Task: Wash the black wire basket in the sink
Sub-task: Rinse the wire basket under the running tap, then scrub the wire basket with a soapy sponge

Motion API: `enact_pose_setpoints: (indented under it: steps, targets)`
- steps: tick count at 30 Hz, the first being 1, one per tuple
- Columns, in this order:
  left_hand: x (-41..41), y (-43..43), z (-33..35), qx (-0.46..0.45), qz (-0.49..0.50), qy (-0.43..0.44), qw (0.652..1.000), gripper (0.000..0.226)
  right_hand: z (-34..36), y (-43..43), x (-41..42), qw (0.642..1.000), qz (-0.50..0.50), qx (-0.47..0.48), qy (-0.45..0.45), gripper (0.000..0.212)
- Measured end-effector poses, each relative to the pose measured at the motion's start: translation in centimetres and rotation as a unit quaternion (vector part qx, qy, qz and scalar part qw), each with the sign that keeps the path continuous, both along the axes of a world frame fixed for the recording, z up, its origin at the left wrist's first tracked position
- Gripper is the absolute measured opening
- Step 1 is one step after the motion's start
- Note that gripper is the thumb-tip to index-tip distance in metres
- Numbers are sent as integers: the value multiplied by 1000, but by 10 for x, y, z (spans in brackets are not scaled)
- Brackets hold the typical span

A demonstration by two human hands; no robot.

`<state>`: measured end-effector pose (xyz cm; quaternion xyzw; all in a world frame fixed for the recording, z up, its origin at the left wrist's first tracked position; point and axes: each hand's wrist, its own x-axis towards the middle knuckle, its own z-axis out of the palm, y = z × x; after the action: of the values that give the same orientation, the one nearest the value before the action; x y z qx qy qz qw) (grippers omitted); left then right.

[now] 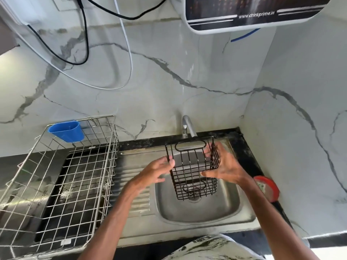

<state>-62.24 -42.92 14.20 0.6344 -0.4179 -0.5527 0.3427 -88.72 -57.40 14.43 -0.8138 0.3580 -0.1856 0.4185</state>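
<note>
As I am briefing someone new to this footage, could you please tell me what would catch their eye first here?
The black wire basket stands out first, gripped at its sides by the left hand and right hand over the sink, just below the tap. Next comes the big steel rack to the left, with a blue cup hung on its back rim.

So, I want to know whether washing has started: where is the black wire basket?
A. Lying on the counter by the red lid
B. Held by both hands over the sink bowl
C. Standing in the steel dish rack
B: the left hand and right hand each hold a side of the black wire basket, above the sink bowl.
</note>
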Motion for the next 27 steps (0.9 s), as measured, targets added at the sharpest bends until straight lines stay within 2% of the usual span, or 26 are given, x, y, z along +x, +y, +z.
enact_pose_setpoints:
  steps: [3, 8, 9, 12, 18, 23, 25, 27]
  targets:
    - [2, -6, 9, 44, -19, 16, 999, 131, 0, -9, -5, 1000, 12, -2, -8, 90]
    - [-11, -11, 3, 83, 9, 80, 993, 80, -6, -14, -23, 999, 30, 5, -35, 94]
    - [-16, -12, -1, 91, 14, 91, 992, 77, -8, -15, -27, 999, 26, 11, -41, 96]
    - [-26, -17, -14, 115, 22, 138, 983, 88, -13, -17, -34, 996, 29, 59, -62, 102]
    - [-42, -31, -28, 131, 80, 210, 966, 83, -23, -23, -34, 990, 20, 117, -74, 107]
    - [-52, -37, -36, 133, 122, 174, 968, 94, -33, -29, -28, 982, 22, 184, -31, 96]
    - [-53, -37, -40, 128, 139, 175, 966, 99, -33, -32, -25, 984, 17, 178, -6, 103]
    - [-54, -37, -45, 133, 152, 187, 962, 106, -37, -35, -22, 979, 5, 202, 7, 120]
